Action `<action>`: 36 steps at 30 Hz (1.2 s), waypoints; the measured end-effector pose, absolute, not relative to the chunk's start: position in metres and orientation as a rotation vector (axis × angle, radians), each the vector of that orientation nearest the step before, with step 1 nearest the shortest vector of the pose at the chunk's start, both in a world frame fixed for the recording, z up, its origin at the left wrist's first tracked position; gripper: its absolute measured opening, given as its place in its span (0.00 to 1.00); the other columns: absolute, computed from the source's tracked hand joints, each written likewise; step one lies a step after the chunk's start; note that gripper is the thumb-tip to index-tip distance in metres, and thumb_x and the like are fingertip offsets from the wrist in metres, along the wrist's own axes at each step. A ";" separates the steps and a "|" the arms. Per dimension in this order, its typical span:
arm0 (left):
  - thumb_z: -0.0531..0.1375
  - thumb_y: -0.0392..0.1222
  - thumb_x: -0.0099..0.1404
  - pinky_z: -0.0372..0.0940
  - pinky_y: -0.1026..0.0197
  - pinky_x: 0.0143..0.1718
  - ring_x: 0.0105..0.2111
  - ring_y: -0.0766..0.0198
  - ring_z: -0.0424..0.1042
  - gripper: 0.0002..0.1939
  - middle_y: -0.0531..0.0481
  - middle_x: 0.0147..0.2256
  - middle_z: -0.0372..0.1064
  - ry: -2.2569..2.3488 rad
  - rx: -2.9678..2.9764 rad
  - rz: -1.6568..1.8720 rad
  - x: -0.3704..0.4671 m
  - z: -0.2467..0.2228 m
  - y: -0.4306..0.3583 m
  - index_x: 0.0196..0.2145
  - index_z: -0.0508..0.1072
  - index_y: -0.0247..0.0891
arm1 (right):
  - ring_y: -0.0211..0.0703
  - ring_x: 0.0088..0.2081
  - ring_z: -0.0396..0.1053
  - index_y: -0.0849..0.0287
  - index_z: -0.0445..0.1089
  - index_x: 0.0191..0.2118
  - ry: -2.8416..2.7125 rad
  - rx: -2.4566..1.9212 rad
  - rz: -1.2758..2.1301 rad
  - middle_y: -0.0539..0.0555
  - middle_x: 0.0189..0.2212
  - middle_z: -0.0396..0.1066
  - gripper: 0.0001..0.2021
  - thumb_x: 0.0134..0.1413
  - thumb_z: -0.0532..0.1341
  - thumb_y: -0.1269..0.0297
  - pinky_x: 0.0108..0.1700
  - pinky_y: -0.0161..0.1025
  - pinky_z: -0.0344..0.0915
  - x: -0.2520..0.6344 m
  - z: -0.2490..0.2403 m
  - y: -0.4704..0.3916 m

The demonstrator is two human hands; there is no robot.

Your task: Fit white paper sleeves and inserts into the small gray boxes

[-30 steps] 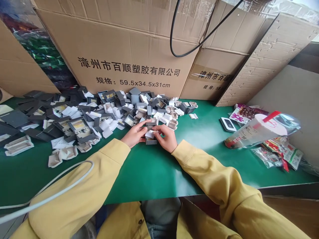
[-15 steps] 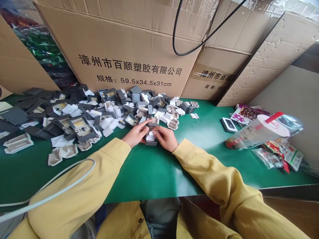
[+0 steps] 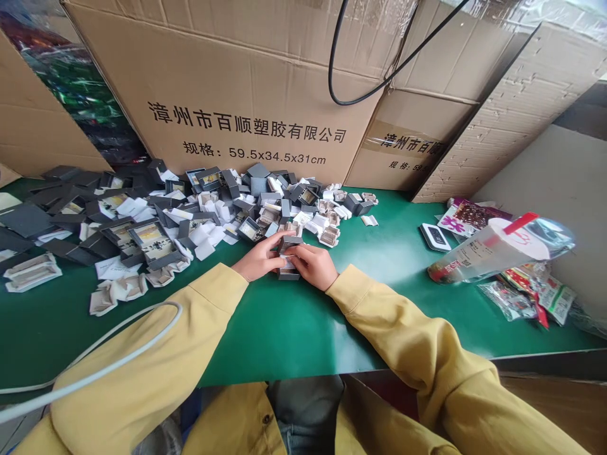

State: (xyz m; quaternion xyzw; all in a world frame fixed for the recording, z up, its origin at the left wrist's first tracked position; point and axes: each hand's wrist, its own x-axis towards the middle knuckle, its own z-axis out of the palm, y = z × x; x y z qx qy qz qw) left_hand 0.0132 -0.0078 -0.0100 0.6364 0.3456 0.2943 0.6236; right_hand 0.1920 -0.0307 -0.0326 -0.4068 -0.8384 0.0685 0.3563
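Note:
A small dark grey cardboard box (image 3: 288,274) stands on the green tabletop between my hands, with some white paper showing in its opening. My left hand (image 3: 260,258) is closed around the box's left side, fingers reaching along its far end. From the right, my right hand (image 3: 315,264) reaches over the box with bent fingers at the white paper, covering much of the inside. Whether those fingers pinch the paper or press on it cannot be made out. Just beyond the hands lies a heap of similar grey boxes (image 3: 155,242), mixed with white paper and crumpled card inserts (image 3: 329,236).
Large cardboard cartons (image 3: 246,82) stand along the back. To the right are a white device with a dark screen (image 3: 435,237), a lidded plastic cup (image 3: 488,249) lying tilted and snack wrappers (image 3: 535,294). A white cable (image 3: 161,335) crosses my left sleeve; a black cable (image 3: 334,63) hangs above.
My right hand has shifted slightly left, further over the box. Less white paper shows, and a dark grey box face now appears between the fingers. My left hand stays at the box.

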 end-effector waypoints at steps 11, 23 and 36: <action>0.61 0.29 0.46 0.63 0.54 0.48 0.45 0.55 0.68 0.33 0.43 0.50 0.65 0.890 1.468 0.844 0.028 -0.019 -0.012 0.52 0.62 0.36 | 0.37 0.35 0.70 0.55 0.70 0.38 -2.188 -1.034 0.075 0.52 0.34 0.73 0.09 0.59 0.52 0.65 0.37 0.32 0.64 0.191 -0.033 -0.031; 0.60 0.26 0.45 0.65 0.54 0.45 0.43 0.55 0.70 0.29 0.44 0.45 0.69 0.932 1.417 0.921 0.032 -0.023 -0.013 0.47 0.66 0.34 | 0.39 0.36 0.67 0.53 0.70 0.41 -2.204 -1.037 -0.041 0.53 0.38 0.72 0.12 0.61 0.50 0.66 0.37 0.35 0.64 0.192 -0.033 -0.031; 0.62 0.29 0.47 0.68 0.54 0.41 0.39 0.57 0.72 0.33 0.43 0.45 0.68 0.992 1.351 0.999 0.031 -0.030 -0.011 0.52 0.62 0.38 | 0.41 0.35 0.58 0.48 0.74 0.40 -2.306 -1.051 -0.191 0.55 0.33 0.63 0.18 0.51 0.54 0.77 0.32 0.36 0.59 0.196 -0.031 -0.030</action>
